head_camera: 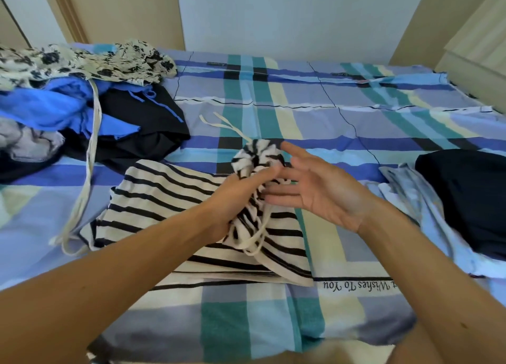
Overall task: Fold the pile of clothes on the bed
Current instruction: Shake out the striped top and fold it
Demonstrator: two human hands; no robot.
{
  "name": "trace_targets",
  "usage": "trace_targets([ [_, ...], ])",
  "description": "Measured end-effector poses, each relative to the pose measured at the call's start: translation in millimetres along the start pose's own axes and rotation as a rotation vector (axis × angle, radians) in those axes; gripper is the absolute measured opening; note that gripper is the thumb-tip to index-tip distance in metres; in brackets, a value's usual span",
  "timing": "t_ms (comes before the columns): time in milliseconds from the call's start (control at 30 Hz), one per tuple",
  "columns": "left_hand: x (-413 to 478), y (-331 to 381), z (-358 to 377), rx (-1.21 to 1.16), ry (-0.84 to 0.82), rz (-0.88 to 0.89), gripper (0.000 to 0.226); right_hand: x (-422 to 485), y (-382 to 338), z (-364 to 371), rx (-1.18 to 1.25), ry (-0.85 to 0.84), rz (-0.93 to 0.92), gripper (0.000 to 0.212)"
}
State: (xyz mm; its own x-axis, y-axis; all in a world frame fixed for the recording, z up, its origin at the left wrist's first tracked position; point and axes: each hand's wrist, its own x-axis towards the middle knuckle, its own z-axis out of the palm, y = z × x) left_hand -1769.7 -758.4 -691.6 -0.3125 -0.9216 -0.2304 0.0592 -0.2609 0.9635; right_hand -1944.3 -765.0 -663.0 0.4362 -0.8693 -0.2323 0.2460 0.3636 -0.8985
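Your left grip (232,199) grasps the striped garment's (164,194) bunched end.
Your right grip (323,191) is released, fingers straight beside the bunch; the garment lies on the bed (301,103), clothes pile (68,103) at its left.

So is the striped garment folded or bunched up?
Partly folded: the striped garment lies flat on the bed, but the left hand grips its bunched end.

one head-worn camera looks forward and down, close over the bed (356,122) to the far wall (273,13)
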Motion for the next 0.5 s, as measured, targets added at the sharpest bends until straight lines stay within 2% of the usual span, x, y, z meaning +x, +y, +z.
trace_targets([
  [100,3.2,-6.1,-18.6,0.102,0.095,-0.074,0.039,2.4,-3.4,4.5,-0.038,-0.038,-0.021,0.058],
  [200,6.8,-9.2,-29.6,0.173,0.247,-0.212,0.053,6.3,-2.8,-3.5,-0.271,0.206,-0.094,0.039],
  [300,7.7,-0.7,-37.4,0.130,0.303,-0.284,0.037,7.1,-1.3,-15.9,-0.421,0.399,-0.100,0.028],
  [400,1.3,19.2,-49.4,0.066,0.355,-0.286,0.026,7.6,3.3,-24.1,-0.503,0.409,-0.068,0.024],
  [500,-10.8,39.4,-75.8,0.044,0.406,-0.342,0.025,11.7,10.6,-20.0,-0.581,0.353,-0.054,0.024],
])
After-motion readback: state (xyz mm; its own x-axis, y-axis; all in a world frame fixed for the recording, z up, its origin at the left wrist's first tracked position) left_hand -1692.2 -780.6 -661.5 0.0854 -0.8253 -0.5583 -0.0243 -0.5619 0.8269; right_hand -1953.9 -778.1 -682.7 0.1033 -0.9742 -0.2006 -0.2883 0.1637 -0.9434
